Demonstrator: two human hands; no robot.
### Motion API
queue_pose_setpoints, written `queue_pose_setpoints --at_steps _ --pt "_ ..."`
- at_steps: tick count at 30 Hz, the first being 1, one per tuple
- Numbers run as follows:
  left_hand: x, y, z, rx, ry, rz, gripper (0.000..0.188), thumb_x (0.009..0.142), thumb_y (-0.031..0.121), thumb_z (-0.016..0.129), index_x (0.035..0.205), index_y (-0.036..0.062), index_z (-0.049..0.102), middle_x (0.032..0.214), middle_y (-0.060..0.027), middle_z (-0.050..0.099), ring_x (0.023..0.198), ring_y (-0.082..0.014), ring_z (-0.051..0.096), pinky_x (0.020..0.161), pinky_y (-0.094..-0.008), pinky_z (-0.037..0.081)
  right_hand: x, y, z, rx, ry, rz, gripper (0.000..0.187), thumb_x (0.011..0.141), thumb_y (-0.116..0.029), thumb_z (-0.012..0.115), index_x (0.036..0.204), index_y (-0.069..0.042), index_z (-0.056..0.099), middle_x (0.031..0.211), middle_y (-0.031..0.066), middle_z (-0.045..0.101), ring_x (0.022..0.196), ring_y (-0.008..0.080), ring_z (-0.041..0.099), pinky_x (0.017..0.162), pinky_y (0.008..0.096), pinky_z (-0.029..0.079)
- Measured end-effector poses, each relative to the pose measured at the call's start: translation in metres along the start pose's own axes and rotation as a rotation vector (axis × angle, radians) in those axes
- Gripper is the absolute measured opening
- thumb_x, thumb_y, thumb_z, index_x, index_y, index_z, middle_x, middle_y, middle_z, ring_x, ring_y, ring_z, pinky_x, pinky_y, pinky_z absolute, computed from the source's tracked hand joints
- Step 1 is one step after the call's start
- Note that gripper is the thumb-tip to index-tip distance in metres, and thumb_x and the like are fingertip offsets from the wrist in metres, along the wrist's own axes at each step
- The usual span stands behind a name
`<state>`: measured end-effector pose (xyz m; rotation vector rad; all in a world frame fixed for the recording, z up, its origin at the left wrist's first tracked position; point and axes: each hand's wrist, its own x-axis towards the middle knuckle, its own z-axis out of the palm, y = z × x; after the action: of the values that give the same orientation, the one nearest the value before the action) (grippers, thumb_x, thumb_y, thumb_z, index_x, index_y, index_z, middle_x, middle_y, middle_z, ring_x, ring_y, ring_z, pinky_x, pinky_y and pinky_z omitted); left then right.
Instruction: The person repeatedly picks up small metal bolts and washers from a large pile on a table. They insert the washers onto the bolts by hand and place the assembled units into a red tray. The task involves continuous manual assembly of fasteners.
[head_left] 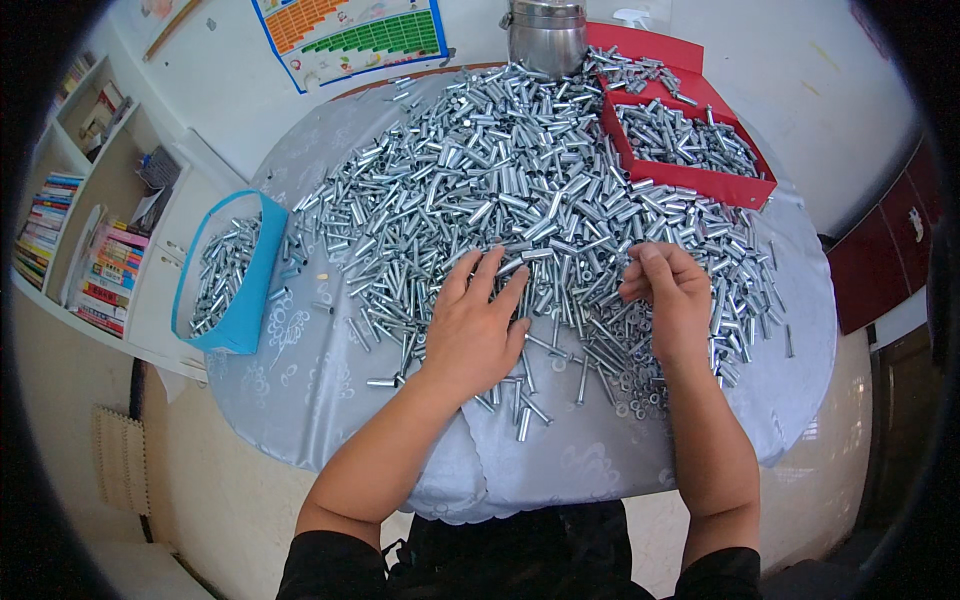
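A broad heap of silvery metal bolts and tube-shaped sleeves [490, 180] covers much of the table. My left hand [475, 325] lies on the near side of this heap, palm down, its fingers spread over the pieces. Further right, my right hand [675, 300] is closed, thumb against curled fingers, just above the heap; whatever may be between the fingertips is hidden. Small washers [640, 400] gather beside and below my right wrist. Between my forearms, loose bolts [582, 382] lie on the cloth at the heap's near edge.
A blue box [245, 310] holding metal sleeves stands at the left. At the back right is an open red box [715, 188] full of metal pieces, near a steel canister [547, 40]. A grey cloth [270, 400] covers the round table. Bookshelves [95, 210] stand beyond, left.
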<state>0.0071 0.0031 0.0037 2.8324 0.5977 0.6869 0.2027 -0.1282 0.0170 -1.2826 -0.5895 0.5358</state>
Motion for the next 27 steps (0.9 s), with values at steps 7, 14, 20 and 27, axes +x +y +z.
queue_pose_setpoints --at_steps 7,14,20,27 --pt "0.001 -0.002 -0.002 -0.123 0.048 -0.065 0.038 0.073 0.016 0.074 0.11 0.007 0.065 0.127 -0.0139 0.054 0.124 -0.037 0.041 0.105 -0.0452 0.034 -0.005 0.012 0.013 -0.801 -0.336 -0.689 0.017 0.079 -0.007 0.07 0.096 -0.006 0.07 0.086 0.0081 0.065 0.081 0.0243 0.062 0.073 0.0345 0.05" --pt "0.001 -0.008 -0.004 -0.197 0.163 -0.036 0.019 0.073 0.008 0.073 0.09 0.0062 0.068 0.102 -0.01 0.063 0.103 -0.031 0.055 0.088 -0.041 0.044 -0.01 0.016 0.036 -1.108 -0.507 -0.744 0.024 0.074 -0.012 0.069 0.098 -0.012 0.072 0.089 0.0055 0.06 0.085 0.025 0.059 0.076 0.0377 0.048" --pt "-0.002 -0.007 -0.004 -0.59 0.238 -0.2 0.015 0.081 0.004 0.068 0.096 0.0028 0.07 0.096 -0.0098 0.064 0.083 -0.0203 0.064 0.073 -0.0314 0.051 -0.009 0.021 0.036 -0.923 -0.444 -0.666 0.016 0.079 -0.008 0.068 0.094 -0.009 0.07 0.089 0.0072 0.063 0.083 0.0248 0.063 0.073 0.0345 0.05" --pt "-0.002 -0.014 0.0 -1.336 0.25 -0.561 0.015 0.09 0.0 0.061 0.104 -0.0037 0.065 0.093 -0.0115 0.068 0.083 -0.0187 0.069 0.078 -0.03 0.058 -0.017 0.004 0.021 -0.066 -0.204 0.14 0.019 0.092 -0.002 0.059 0.109 0.004 0.059 0.09 0.0122 0.069 0.075 0.0156 0.066 0.069 0.0274 0.055"
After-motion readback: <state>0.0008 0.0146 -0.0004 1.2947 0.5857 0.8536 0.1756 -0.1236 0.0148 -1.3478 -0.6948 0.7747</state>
